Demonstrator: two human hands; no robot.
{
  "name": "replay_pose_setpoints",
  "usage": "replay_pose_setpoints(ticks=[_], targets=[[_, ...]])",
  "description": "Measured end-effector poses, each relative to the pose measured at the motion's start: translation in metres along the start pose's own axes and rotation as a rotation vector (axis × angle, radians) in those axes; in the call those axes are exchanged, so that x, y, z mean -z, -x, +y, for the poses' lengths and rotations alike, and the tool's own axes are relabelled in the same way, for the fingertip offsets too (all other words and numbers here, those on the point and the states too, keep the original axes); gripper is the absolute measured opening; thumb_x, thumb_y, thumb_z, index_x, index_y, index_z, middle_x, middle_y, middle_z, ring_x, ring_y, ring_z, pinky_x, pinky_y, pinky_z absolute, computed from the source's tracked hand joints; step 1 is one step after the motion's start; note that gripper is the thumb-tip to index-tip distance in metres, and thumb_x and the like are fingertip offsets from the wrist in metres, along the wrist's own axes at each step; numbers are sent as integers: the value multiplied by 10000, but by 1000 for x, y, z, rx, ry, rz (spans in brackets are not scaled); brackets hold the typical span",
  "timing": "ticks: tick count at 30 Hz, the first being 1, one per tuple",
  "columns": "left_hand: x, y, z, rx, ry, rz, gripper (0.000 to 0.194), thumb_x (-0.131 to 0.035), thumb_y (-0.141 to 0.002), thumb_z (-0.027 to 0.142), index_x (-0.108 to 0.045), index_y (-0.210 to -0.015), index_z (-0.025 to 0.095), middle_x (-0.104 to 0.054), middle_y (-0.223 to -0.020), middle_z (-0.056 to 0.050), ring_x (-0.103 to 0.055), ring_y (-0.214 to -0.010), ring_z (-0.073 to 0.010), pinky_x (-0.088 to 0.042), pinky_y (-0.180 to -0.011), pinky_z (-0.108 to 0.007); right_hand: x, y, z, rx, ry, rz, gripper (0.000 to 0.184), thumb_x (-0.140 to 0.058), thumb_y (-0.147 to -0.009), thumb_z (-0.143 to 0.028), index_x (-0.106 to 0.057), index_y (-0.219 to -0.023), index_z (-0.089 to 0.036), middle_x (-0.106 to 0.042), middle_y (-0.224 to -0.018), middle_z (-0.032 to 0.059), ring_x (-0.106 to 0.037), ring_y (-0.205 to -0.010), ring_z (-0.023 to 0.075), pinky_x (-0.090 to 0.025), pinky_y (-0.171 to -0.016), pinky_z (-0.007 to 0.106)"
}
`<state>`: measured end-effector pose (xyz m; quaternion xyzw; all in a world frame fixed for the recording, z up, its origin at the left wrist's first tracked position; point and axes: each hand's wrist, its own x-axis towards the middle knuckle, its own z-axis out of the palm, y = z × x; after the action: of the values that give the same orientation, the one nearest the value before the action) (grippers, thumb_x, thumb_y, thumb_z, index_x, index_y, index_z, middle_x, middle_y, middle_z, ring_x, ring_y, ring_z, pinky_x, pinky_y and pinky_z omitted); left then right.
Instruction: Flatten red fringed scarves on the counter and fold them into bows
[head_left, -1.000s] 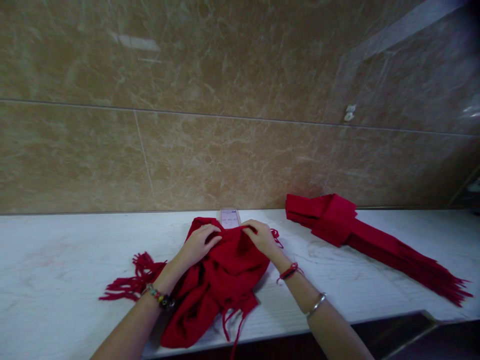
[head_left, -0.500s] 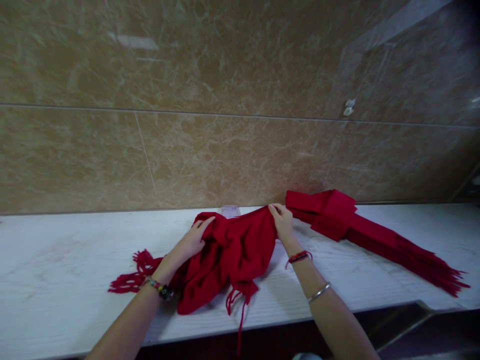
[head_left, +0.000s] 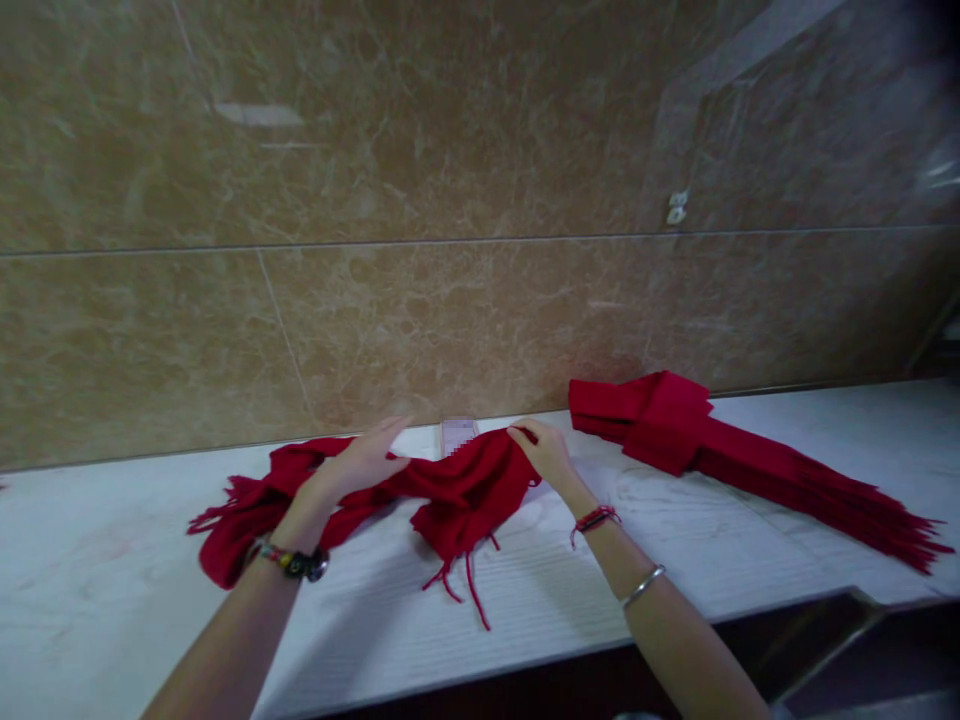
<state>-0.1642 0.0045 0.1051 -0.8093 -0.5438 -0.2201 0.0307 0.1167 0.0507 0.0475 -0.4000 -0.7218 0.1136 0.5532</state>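
A red fringed scarf lies crumpled across the white counter, its bulk bunched to the left. My right hand pinches the scarf's right corner between thumb and fingers. Over the scarf's middle, my left hand is open, fingers stretched out and thumb apart; whether it touches the cloth I cannot tell. Fringe strands hang toward the counter's front edge, and more fringe sticks out at the far left. To the right rests a second red scarf, folded and wrapped into a knot-like band, its fringe fanned out rightward.
Behind the scarf, a small phone-like flat object lies against the brown marbled wall. The white counter ends at a front edge above a dark recess. A small white fitting sits on the wall.
My left hand has moved left and come off its grip. The scarf's bunched part has spread leftward and flattened. My right hand still pinches the corner, slightly farther left.
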Motion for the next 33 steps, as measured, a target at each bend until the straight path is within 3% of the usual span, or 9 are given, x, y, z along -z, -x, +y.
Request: replay_pose_setpoints(ticks=[4,8,13,19,21,26,30,33], targets=[[-52,-24,53,-79,166,12,370,-492,-778,283,-528,-1126,162,-559,-1188,-103,-506,-1090,-199,-373,-937,-360,1,2,-5,73,52,-28,207,-477,-785,-315,-636,-714,-204,-672,-744,49,-602,-702,184,-461,-681,318],[-69,-23,54,-64,271,77,189,-458,-786,218,-621,-869,168,-670,-912,-71,-597,-865,-177,-447,-812,-316,2,1,-5,105,73,-20,205,-476,-790,-309,-637,-719,-204,-670,-740,52,-606,-696,187,-469,-675,322],[-61,-11,40,-3,353,143,235,-411,-809,305,-593,-745,169,-654,-782,-41,-589,-745,-166,-457,-727,-289,3,0,-1,38,107,58,201,-479,-783,-318,-637,-721,-210,-670,-746,50,-607,-710,195,-468,-691,338],[-62,-9,43,-8,270,176,210,-392,-823,273,-561,-756,167,-629,-791,-57,-570,-769,-173,-447,-735,-293,6,3,-1,78,114,-110,170,-505,-762,-296,-638,-722,-197,-668,-748,46,-603,-707,179,-458,-682,305],[-63,-9,41,17,186,228,219,-367,-837,254,-557,-773,165,-622,-816,-73,-566,-786,-181,-441,-760,-308,7,2,1,42,115,-106,186,-507,-761,-313,-638,-698,-198,-666,-705,36,-599,-657,168,-452,-638,285],[-54,-5,31,199,-48,316,250,-326,-858,233,-564,-817,167,-617,-869,-89,-570,-823,-193,-440,-755,-309,11,1,7,-26,163,-117,199,-546,-732,-338,-629,-631,-188,-628,-579,10,-560,-541,143,-404,-522,243],[-43,2,29,369,-242,235,278,-313,-860,221,-584,-837,161,-628,-852,-98,-601,-752,-192,-453,-639,-281,14,-1,9,40,187,-183,152,-554,-730,-301,-638,-664,-193,-655,-657,23,-580,-609,151,-418,-584,256],[-35,9,30,524,-384,154,303,-301,-840,168,-600,-859,123,-630,-814,-141,-618,-691,-231,-444,-557,-299,19,-3,12,22,210,-83,169,-533,-740,-307,-634,-660,-199,-658,-680,33,-584,-629,162,-429,-602,270]])
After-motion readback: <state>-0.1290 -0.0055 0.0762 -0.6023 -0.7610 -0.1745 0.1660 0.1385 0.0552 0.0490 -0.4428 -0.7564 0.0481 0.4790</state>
